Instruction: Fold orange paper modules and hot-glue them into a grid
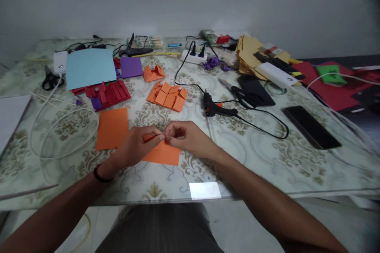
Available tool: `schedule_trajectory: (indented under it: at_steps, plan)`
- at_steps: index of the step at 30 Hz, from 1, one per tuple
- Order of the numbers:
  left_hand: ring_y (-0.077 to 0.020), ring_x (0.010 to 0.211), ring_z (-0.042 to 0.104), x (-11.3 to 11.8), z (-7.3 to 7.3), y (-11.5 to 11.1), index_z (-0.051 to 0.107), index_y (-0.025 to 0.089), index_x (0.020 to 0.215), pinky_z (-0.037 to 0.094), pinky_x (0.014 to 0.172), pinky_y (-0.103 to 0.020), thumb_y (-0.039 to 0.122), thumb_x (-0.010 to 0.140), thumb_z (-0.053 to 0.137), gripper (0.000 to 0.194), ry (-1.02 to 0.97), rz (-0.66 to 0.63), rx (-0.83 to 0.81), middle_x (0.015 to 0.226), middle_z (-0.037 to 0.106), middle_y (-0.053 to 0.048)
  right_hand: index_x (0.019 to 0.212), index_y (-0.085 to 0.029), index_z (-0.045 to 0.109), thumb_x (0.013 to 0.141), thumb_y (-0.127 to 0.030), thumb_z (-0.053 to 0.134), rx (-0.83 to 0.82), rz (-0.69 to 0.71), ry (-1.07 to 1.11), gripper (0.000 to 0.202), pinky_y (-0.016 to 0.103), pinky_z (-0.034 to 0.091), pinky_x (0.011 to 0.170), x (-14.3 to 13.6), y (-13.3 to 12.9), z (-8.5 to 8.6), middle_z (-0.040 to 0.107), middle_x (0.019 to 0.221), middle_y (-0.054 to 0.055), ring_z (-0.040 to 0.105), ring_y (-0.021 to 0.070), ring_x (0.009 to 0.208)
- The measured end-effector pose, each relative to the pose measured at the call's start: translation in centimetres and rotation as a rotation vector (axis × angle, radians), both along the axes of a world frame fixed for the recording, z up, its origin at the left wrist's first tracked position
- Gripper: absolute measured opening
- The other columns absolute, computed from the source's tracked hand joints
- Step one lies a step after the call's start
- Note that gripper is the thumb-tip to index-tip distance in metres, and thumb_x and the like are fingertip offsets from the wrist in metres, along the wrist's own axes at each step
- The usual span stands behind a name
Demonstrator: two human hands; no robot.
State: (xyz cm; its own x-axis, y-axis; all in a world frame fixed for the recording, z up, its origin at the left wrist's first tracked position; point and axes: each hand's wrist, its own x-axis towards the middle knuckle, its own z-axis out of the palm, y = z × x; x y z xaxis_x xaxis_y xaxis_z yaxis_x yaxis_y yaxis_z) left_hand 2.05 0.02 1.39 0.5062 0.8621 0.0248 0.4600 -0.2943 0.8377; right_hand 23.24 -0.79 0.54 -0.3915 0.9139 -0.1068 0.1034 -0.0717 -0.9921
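From far away, I have my left hand [137, 145] and right hand [191, 139] narrow over the near orange paper [164, 157] on the table [252, 162], can't tell what they pinch, and should use slow, soft pinches so nothing tears.

From here I see the paper [162, 155]: plain orange, lying near the front of the table [130, 189], one straight side facing me. A faint line runs across it. I can't tell its full outline; the far left is hidden.
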Motion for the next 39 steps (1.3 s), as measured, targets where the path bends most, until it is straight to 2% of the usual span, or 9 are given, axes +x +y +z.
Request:
schedule_trajectory:
  at_steps: [5,16,19,22,24,27,31,35,39]
  plan:
    - [-0.0109,0.06,0.053,-0.2,0.3,-0.1,0.079,0.017,0.088,0.039,0.06,-0.023,0.035,0.096,0.063,0.025,0.031,0.015,0.071,0.067,0.069,0.002,0.077,-0.018,0.065,0.072,-0.021,0.069,0.027,-0.002,0.012,0.007,0.025,0.042,0.064,0.1,0.1,0.3,0.059,0.069,-0.004,0.051,0.0107,0.064]
    - [-0.0148,0.07,0.065,-1.7,1.5,1.3,0.075,0.017,0.083,0.047,0.066,-0.023,0.038,0.094,0.063,0.026,0.016,0.14,0.151,0.075,0.076,0.0,0.072,-0.018,0.064,0.068,-0.023,0.067,0.115,-0.056,-0.061,0.007,0.026,0.045,0.066,3.0,1.6,1.2,0.062,0.067,-0.002,0.053,0.0118,0.063]
    - [-0.0144,0.072,0.067,-1.6,1.2,1.3,0.074,0.017,0.083,0.047,0.068,-0.023,0.034,0.094,0.062,0.024,0.011,0.142,0.182,0.077,0.077,0.0,0.074,-0.018,0.064,0.071,-0.022,0.065,0.233,-0.118,-0.116,0.005,0.028,0.047,0.07,2.8,1.7,1.9,0.065,0.07,-0.001,0.056,0.0133,0.066]
    - [-0.0134,0.069,0.067,-1.3,0.6,1.0,0.077,0.018,0.085,0.047,0.067,-0.023,0.032,0.095,0.063,0.022,-0.001,0.108,0.182,0.077,0.079,0.0,0.085,-0.019,0.069,0.083,-0.02,0.064,0.387,-0.113,-0.195,0.005,0.029,0.05,0.078,1.0,1.1,2.4,0.072,0.084,0.003,0.064,0.0165,0.079]
    - [-0.0141,0.07,0.069,-1.1,0.2,0.8,0.078,0.019,0.088,0.049,0.067,-0.023,0.032,0.096,0.063,0.022,-0.016,0.111,0.166,0.08,0.081,0.0,0.086,-0.019,0.07,0.087,-0.022,0.066,0.419,-0.102,-0.222,0.006,0.029,0.049,0.075,-0.4,0.6,2.3,0.073,0.084,0.003,0.065,0.0169,0.078]
    - [-0.0156,0.074,0.072,-1.1,-0.3,0.7,0.08,0.02,0.09,0.051,0.07,-0.024,0.032,0.097,0.064,0.021,-0.039,0.126,0.139,0.084,0.082,-0.001,0.082,-0.019,0.069,0.088,-0.024,0.066,0.367,-0.109,-0.191,0.008,0.028,0.048,0.071,-1.7,0.4,1.4,0.072,0.079,0.002,0.064,0.0163,0.074]
    - [-0.0156,0.075,0.072,-1.1,-0.4,0.8,0.08,0.02,0.09,0.05,0.067,-0.024,0.026,0.094,0.066,0.015,-0.069,0.093,0.125,0.084,0.081,-0.002,0.079,-0.019,0.067,0.083,-0.021,0.066,0.341,-0.107,-0.18,0.004,0.026,0.046,0.068,-1.5,0.3,0.5,0.068,0.075,0.0,0.06,0.0152,0.071]
    - [-0.0154,0.081,0.069,-0.8,-0.3,0.8,0.077,0.019,0.087,0.051,0.07,-0.024,0.02,0.092,0.066,0.012,-0.124,0.035,0.155,0.087,0.074,-0.004,0.078,-0.02,0.064,0.079,-0.015,0.064,0.391,-0.096,-0.177,0.005,0.025,0.044,0.066,-0.9,0.0,0.2,0.064,0.075,-0.001,0.058,0.014,0.07]
    - [-0.0148,0.08,0.066,-0.4,-0.1,0.7,0.071,0.018,0.081,0.051,0.072,-0.025,0.015,0.087,0.065,0.01,-0.091,-0.004,0.133,0.085,0.068,-0.003,0.078,-0.02,0.063,0.076,-0.012,0.063,0.437,-0.058,-0.188,0.009,0.025,0.044,0.066,-0.8,-0.2,-0.1,0.065,0.076,-0.001,0.059,0.0137,0.07]
